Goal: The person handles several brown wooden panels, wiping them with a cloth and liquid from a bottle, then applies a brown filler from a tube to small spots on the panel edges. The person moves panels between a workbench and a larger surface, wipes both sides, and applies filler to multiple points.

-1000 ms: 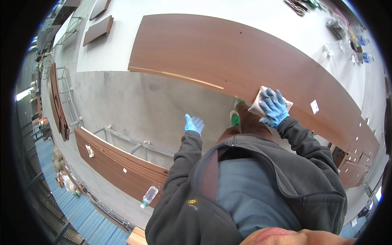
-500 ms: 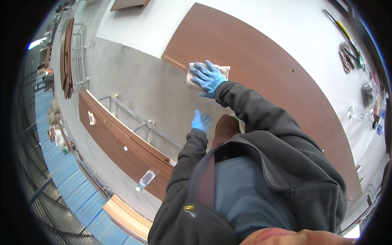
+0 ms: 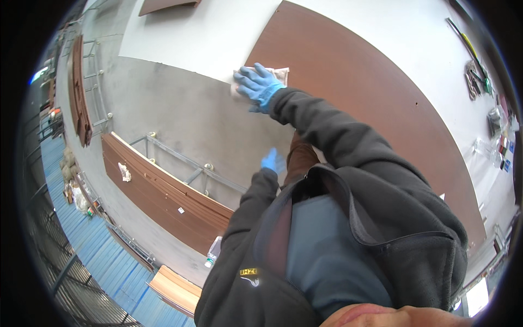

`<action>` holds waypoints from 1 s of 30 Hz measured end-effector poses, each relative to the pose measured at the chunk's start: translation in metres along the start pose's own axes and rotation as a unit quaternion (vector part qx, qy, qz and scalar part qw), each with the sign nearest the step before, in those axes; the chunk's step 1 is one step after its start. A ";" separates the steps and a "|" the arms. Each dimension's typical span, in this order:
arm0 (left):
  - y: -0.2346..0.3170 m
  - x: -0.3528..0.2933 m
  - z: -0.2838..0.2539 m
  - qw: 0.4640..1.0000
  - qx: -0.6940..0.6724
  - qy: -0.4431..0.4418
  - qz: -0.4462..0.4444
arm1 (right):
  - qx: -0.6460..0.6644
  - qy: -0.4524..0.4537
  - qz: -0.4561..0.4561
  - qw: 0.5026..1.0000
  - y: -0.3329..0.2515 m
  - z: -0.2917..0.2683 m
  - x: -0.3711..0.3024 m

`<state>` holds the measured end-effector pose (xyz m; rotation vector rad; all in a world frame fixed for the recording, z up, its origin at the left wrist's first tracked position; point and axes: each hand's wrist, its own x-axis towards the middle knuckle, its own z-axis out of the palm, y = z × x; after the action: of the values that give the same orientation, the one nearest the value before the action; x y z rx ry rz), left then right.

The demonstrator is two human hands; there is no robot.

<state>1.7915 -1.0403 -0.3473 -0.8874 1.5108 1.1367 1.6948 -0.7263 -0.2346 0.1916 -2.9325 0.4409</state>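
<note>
At the left corner of a long brown panel [image 3: 370, 92], seen in the head view, the person's right hand [image 3: 259, 84] wears a light blue glove and lies back up over a folded white cloth [image 3: 281, 76]. Its fingers are stretched out and a little apart, holding the cloth against the panel's edge; part of the cloth rests on the brown face, while its blurred left end reaches past the edge, with grey floor [image 3: 180, 103] behind it. The panel lies on a white-topped counter [image 3: 185, 38], and its far side bows toward the right.

Lower down, near the trousers, the left hand [image 3: 273, 162], also gloved in blue, hangs apart from the panel with its thumb side up. Its fingers are blurred, so I cannot tell how wide they stand.

To the left, a grey metal frame [image 3: 188, 161] stands beside a row of brown boards [image 3: 158, 193], on which lie a crumpled white scrap [image 3: 125, 172] and a small white label [image 3: 181, 210]. A clear bottle [image 3: 213, 254] shows by the left sleeve, partly hidden. Along the counter's right side are a long black-and-yellow tool [image 3: 463, 39] and some clear plastic items [image 3: 489, 152].
</note>
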 end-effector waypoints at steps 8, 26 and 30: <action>0.127 0.023 -0.028 0.996 0.019 -0.006 0.081 | 0.048 -0.094 0.060 0.993 -0.027 -0.094 -0.240; 0.146 0.046 -0.040 0.997 0.066 -0.002 0.027 | 0.044 0.055 0.129 0.989 -0.030 -0.036 -0.136; 0.148 0.057 -0.029 0.995 0.101 0.017 0.008 | -0.146 -0.013 0.471 0.870 -0.041 -0.063 -0.320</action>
<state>1.6329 -1.0254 -0.3684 -0.7608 1.6313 0.9645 2.0235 -0.7141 -0.2231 -1.3112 -2.8529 0.0765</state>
